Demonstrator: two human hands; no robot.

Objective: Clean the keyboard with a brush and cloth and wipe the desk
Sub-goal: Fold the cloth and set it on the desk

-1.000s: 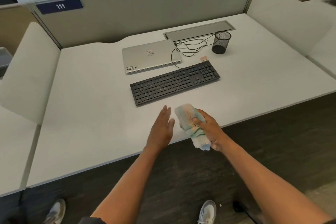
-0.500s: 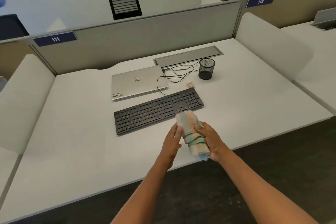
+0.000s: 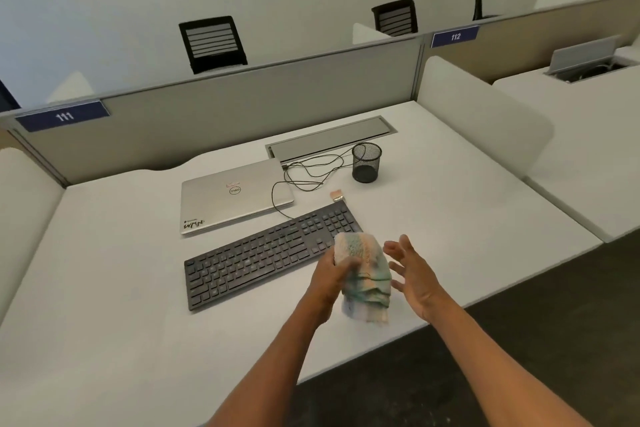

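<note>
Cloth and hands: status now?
Left hand grips cloth above desk front edge. Right hand open beside it, not touching. Keyboard untouched; brush lies behind it. Nothing in the way.

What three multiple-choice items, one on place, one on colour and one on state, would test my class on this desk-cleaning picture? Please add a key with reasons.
1. Where does the brush lie?
A. inside the mesh cup
B. on the desk behind the keyboard's right end
C. on the laptop

2. What colour is the keyboard?
A. white
B. silver
C. black

3. How is the laptop?
A. closed
B. open
C. standing on edge

Key: 1 B, it lies between the keyboard and mesh cup. 2 C, keys and frame are black. 3 A, only the lid shows, flat on the desk.
</note>
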